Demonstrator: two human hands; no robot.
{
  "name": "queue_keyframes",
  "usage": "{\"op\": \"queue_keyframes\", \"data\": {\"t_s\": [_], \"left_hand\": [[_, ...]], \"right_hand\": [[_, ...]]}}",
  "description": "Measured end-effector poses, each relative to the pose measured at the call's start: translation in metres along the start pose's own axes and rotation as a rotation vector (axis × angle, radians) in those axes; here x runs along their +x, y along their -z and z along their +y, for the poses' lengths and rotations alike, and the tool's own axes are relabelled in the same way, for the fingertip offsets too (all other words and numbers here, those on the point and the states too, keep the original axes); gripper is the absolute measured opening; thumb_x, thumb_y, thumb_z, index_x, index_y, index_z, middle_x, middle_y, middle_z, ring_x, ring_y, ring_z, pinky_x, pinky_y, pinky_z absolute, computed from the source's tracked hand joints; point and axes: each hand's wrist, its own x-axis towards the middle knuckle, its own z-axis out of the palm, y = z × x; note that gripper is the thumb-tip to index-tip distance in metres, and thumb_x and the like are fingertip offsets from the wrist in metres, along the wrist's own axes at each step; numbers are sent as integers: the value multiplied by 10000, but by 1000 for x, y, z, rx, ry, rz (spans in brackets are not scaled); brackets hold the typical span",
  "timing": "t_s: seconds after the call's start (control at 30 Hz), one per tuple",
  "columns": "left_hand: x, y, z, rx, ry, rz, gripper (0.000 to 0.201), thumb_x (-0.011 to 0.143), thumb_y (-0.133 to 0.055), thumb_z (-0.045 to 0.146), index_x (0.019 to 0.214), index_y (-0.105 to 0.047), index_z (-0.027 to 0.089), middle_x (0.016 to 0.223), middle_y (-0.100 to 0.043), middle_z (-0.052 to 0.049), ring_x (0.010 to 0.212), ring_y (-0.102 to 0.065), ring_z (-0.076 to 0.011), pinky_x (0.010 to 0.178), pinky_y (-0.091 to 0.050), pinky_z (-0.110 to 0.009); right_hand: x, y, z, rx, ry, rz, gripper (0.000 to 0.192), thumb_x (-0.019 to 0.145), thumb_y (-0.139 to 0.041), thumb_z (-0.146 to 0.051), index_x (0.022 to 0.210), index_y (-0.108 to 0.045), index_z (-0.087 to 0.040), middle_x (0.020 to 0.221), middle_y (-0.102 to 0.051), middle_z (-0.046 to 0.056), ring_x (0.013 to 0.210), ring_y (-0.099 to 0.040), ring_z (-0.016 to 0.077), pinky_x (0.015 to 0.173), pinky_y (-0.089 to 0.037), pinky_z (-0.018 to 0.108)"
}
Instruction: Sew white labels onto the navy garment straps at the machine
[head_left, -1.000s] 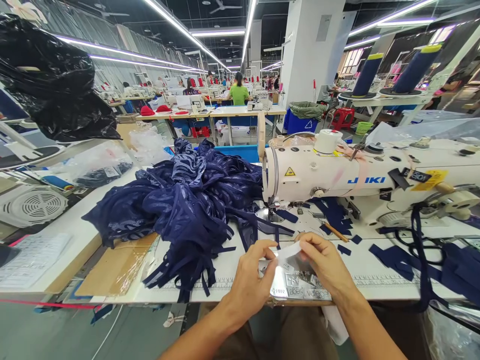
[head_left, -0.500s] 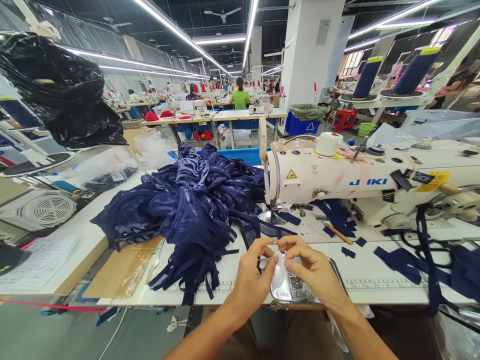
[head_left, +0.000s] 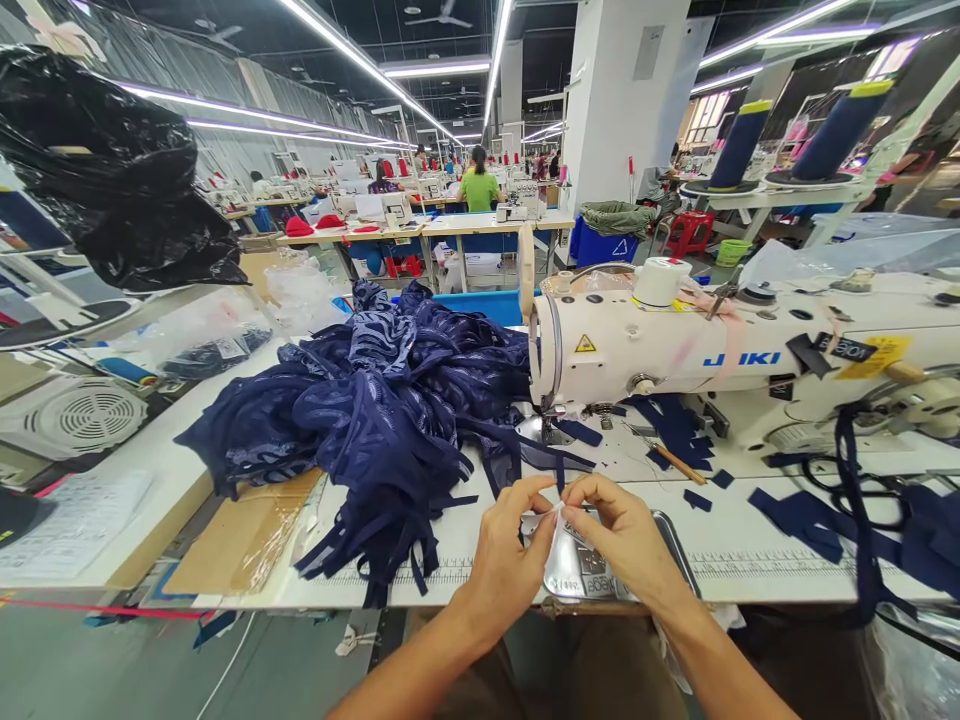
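Note:
My left hand (head_left: 504, 545) and my right hand (head_left: 626, 540) meet at the table's front edge, fingertips nearly touching. Thumb and fingers of both are pinched on a small, thin white piece (head_left: 557, 508); its exact kind is too small to make out. Just below them lies a shiny metal tray (head_left: 566, 580), partly hidden by the right hand. Beyond the fingertips, a navy strap (head_left: 559, 468) stretches toward the needle area of a white sewing machine (head_left: 675, 345). To the left is a heap of navy garments (head_left: 382, 410) with dangling straps.
Navy fabric scraps (head_left: 799, 525), a wooden-handled tool (head_left: 679, 463) and black scissors (head_left: 855, 490) lie right. Cardboard (head_left: 244, 540) sits at the left front, beneath a black plastic bag (head_left: 112, 180) hanging higher up. Thread cones (head_left: 739, 145) stand behind the machine; a person in green (head_left: 478, 188) sits farther off.
The white piece looked broader and hung below my fingers; now only a thin bit shows between them. My hands have stayed in nearly the same place, and the view has shifted slightly.

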Motion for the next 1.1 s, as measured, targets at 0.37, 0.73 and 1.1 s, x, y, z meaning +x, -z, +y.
{"op": "queue_keyframes", "data": {"t_s": [0.37,0.73,1.1], "left_hand": [[15,8,0,-291,284,-126,275,711,-603,276,954,-580,149,816,-621,-40,806,-559,-162,735,-422,-253],[20,1,-1,-579,496,-196,250,641,-668,358,652,-574,127,566,-618,-26,515,-550,-121,575,-431,-240],[18,6,-3,-744,586,-376,257,627,-694,331,654,-547,122,530,-621,-22,442,-531,-99,514,-407,-209]], "right_hand": [[2,0,0,-11,-6,79,124,734,-558,-325,750,-531,-205,727,-537,0,712,-502,141,659,-414,265],[2,8,6,-41,38,89,169,740,-563,-315,875,-547,-214,738,-556,-1,741,-526,152,719,-431,298],[11,41,-18,-441,301,-459,182,786,-536,-206,954,-594,-245,820,-556,26,794,-509,172,737,-416,323]]}}
